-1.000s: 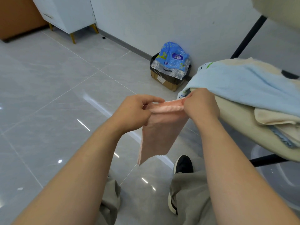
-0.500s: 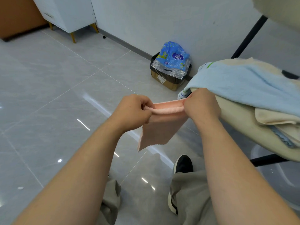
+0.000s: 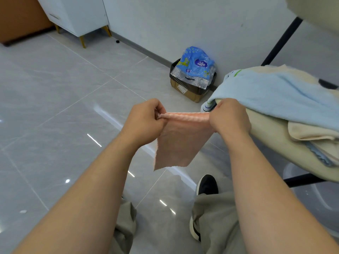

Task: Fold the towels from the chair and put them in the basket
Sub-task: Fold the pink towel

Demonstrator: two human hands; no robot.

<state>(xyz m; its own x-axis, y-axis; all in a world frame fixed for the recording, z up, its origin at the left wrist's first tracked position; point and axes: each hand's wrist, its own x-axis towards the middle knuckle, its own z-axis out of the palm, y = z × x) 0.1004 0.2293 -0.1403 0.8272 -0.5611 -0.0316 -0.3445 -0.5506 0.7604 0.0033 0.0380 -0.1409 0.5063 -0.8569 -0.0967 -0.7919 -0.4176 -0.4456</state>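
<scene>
Over shiny grey floor tiles, the left hand and right hand are pinching the small pink cloth towel, stretching it wider than before, beside the cream chair; open floor is lying left.

chair seat: blue towel over beige towel | floor: cardboard box, white cabinet

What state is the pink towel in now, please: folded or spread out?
Folded over: the pink towel hangs doubled from a thick top edge pinched by the left hand and right hand.
</scene>
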